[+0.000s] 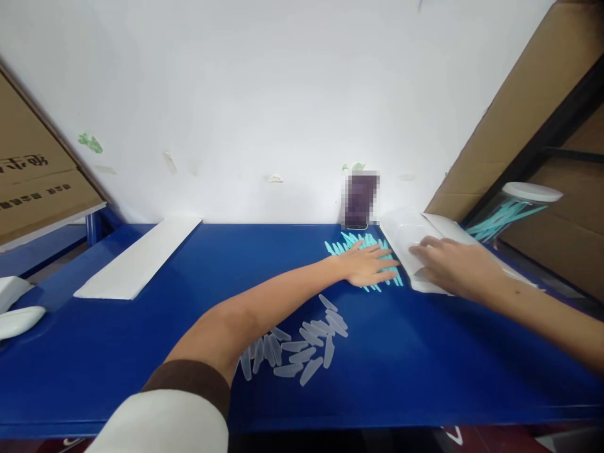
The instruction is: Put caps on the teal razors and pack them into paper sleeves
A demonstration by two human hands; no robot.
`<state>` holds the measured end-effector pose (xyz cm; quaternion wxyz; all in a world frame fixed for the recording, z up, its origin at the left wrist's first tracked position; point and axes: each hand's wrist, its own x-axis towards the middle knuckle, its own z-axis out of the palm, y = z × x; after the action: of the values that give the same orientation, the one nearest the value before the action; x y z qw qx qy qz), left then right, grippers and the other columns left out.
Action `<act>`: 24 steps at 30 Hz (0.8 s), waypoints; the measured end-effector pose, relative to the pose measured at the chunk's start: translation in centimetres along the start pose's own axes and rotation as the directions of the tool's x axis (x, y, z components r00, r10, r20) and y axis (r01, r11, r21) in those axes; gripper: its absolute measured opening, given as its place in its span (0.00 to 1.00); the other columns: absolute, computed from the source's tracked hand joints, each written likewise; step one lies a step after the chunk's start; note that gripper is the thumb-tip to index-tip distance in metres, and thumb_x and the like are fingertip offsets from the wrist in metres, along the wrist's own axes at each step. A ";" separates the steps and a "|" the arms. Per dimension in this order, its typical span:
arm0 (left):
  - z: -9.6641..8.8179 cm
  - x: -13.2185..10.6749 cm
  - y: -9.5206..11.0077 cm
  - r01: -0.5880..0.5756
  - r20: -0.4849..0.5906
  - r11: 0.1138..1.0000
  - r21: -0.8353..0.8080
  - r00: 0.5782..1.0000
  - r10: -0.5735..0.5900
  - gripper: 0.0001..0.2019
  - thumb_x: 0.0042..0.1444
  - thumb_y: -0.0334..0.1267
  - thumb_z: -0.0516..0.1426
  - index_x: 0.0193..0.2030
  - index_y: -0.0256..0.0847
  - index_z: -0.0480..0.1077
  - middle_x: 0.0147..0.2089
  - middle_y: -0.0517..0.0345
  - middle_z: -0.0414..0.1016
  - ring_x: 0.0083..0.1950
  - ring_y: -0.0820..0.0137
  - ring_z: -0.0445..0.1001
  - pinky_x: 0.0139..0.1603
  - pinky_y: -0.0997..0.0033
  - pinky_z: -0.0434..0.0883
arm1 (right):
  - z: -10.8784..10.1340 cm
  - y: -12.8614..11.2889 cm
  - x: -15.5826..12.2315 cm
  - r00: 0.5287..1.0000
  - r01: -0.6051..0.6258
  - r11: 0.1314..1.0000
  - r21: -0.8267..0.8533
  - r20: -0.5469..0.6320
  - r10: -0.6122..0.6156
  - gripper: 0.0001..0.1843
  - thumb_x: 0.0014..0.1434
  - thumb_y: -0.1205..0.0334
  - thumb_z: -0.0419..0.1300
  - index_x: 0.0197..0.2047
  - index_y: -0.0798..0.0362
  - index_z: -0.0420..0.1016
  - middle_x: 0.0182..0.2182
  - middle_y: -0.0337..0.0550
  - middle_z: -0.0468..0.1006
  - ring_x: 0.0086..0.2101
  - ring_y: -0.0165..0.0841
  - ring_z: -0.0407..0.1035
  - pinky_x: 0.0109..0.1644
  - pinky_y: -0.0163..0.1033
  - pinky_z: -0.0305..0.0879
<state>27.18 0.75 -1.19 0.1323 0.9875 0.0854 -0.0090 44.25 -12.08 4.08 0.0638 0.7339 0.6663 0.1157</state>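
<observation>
Okay, left hand (pixel 370 267) is palm down on the pile of teal sticks (pixel 350 240), fingers spread and loose, not clenched round anything. Pile sits toward the back of the blue table (pixel 406 371), right of centre, sticks poking out around the hand. Right hand (pixel 446 263) is just beside, over the white sheet (pixel 409 245) at the right; its fingers are bent, tips at the sheet, and whether they grip anything I can't tell. Clear pieces (pixel 311 338), flat and tapered, lie loose nearer the front edge, partly behind the left forearm. Dark phone-like thing (pixel 361 198), blurred out, stands upright against the white wall (pixel 236 94), right behind the sticks. Far right: jar (pixel 503 217) with a white lid, more teal sticks inside. Left side: white strip (pixel 141 261) flat on the table, cardboard box (pixel 38 170) beyond it.
</observation>
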 end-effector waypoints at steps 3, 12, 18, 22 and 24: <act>0.0 -1.3 -0.6 -0.006 0.014 1.000 -0.020 1.000 0.006 0.32 0.72 0.57 0.35 0.77 0.47 0.50 0.80 0.52 0.42 0.80 0.54 0.36 0.75 0.38 0.37 | 0.8 1.4 0.5 0.985 0.077 0.997 0.012 0.157 -0.078 0.20 0.60 0.55 0.58 0.53 0.50 0.79 0.55 0.63 0.74 0.50 0.57 0.72 0.41 0.53 0.66; -1.8 -3.6 -2.6 -0.170 -0.631 0.936 -0.309 0.773 -0.068 0.19 0.69 0.40 0.43 0.53 0.39 0.72 0.58 0.44 0.73 0.60 0.58 0.70 0.64 0.52 0.63 | -2.9 -1.5 4.0 0.976 0.145 0.922 0.359 -0.203 -0.075 0.20 0.63 0.47 0.50 0.42 0.51 0.77 0.46 0.52 0.78 0.43 0.44 0.72 0.47 0.47 0.63; -3.6 -11.2 -4.8 -0.065 -0.709 0.975 -0.212 0.697 -0.108 0.16 0.63 0.40 0.49 0.26 0.41 0.70 0.33 0.52 0.71 0.36 0.63 0.69 0.45 0.60 0.66 | -1.5 -6.5 6.1 0.991 0.123 0.937 0.328 -0.001 -0.130 0.22 0.65 0.44 0.49 0.45 0.51 0.75 0.38 0.49 0.79 0.37 0.42 0.72 0.35 0.42 0.59; -1.9 -14.4 -5.6 0.106 -0.603 0.989 -0.101 0.785 -0.145 0.24 0.63 0.37 0.48 0.14 0.42 0.58 0.16 0.62 0.55 0.23 0.68 0.60 0.45 0.59 0.62 | 0.0 -7.6 7.3 0.987 0.050 0.952 0.301 0.129 -0.092 0.25 0.63 0.41 0.51 0.44 0.54 0.77 0.38 0.55 0.80 0.37 0.45 0.74 0.35 0.44 0.62; -1.1 -14.5 -5.4 0.089 -0.547 0.990 -0.106 0.827 -0.133 0.21 0.63 0.38 0.50 0.18 0.42 0.63 0.16 0.64 0.55 0.19 0.71 0.56 0.39 0.62 0.63 | 0.2 -8.0 7.5 0.987 0.040 0.950 0.311 0.138 -0.087 0.25 0.62 0.41 0.54 0.37 0.54 0.78 0.36 0.56 0.80 0.36 0.45 0.74 0.36 0.44 0.63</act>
<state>11.93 3.79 -0.91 0.1384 0.9357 0.1775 0.2718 37.18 -3.77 2.58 0.0025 0.7196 0.6928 -0.0468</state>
